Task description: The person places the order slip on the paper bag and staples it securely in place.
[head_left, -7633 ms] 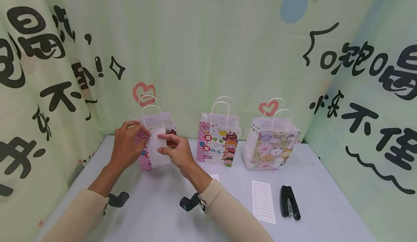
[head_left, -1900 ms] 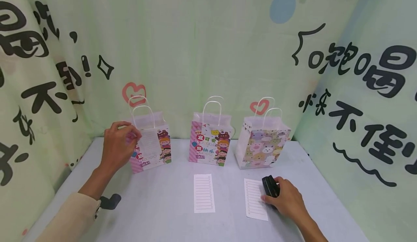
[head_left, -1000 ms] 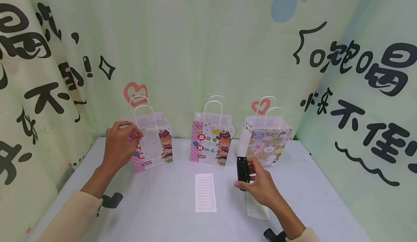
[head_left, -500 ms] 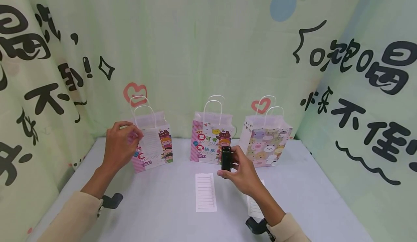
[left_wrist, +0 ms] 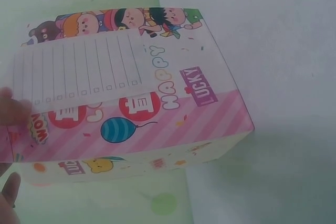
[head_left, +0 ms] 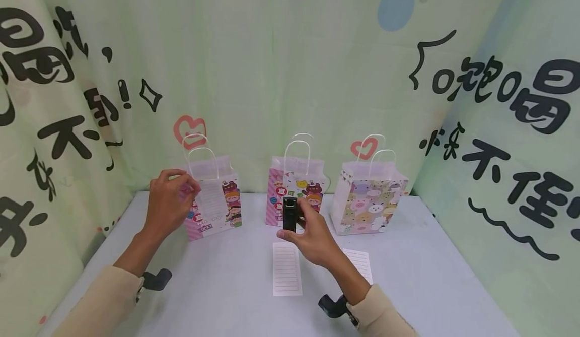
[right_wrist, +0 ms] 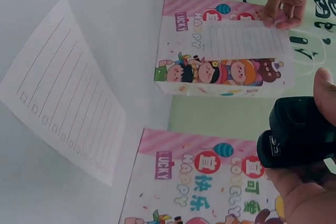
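Left of centre: left hand pinching paper slip against left bag. Centre: right hand gripping stapler above bench. Risk: slip sliding off line if pinch loosens; bag tipping under stapler push.

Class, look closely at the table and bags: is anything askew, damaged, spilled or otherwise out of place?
Nothing stands out. Three gift bags stand upright; the left hand holds a lined slip flat against the left bag; the right hand holds a black stapler; two slips lie flat.
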A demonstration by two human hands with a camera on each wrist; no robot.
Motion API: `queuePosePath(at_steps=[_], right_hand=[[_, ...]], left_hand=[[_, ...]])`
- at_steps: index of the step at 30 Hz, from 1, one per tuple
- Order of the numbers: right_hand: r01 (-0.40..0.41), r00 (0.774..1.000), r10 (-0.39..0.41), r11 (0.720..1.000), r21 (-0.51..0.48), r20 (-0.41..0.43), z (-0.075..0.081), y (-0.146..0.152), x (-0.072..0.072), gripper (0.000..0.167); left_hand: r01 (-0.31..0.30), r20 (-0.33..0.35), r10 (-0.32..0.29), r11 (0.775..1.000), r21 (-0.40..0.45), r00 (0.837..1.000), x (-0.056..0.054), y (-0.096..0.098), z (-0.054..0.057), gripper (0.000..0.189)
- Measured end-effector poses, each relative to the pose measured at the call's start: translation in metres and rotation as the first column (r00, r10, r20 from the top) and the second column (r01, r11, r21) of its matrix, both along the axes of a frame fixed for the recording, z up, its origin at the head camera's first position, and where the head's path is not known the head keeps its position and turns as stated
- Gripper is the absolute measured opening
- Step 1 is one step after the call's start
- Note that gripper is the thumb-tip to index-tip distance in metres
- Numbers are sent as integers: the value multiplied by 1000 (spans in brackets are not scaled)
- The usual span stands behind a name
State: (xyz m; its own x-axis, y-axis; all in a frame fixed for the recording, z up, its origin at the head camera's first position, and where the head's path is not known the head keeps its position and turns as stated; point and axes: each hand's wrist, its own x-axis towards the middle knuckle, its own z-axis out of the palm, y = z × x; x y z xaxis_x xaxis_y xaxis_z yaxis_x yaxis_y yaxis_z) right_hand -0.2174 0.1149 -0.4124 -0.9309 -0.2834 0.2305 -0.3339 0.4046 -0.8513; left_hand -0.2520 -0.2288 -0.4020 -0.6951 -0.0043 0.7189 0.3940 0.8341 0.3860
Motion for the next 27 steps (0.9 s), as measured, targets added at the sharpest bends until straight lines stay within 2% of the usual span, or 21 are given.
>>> queuePosePath(at_steps=[5,14,20,27], right_hand=[[-32,999,31,999,-21,-32,6,-17,-2,70],[-93,992,92,996,-6,-87,16,-44,-8,74],[-159,978,154,987,-24,-141,23,-62,-18,68],[-184,967,176,982,-28,-187,29,-81,-31,62]], left_hand=[[4,10,-4,1000,-4,1000,-1,0,1,14],[6,2,-6,1000,-12,1000,-2,-1,1,14],[5,4,-5,1000,-12,1000,-2,-2,0,15],[0,6,0,1000,-17,1000,-3,0,-1,15]])
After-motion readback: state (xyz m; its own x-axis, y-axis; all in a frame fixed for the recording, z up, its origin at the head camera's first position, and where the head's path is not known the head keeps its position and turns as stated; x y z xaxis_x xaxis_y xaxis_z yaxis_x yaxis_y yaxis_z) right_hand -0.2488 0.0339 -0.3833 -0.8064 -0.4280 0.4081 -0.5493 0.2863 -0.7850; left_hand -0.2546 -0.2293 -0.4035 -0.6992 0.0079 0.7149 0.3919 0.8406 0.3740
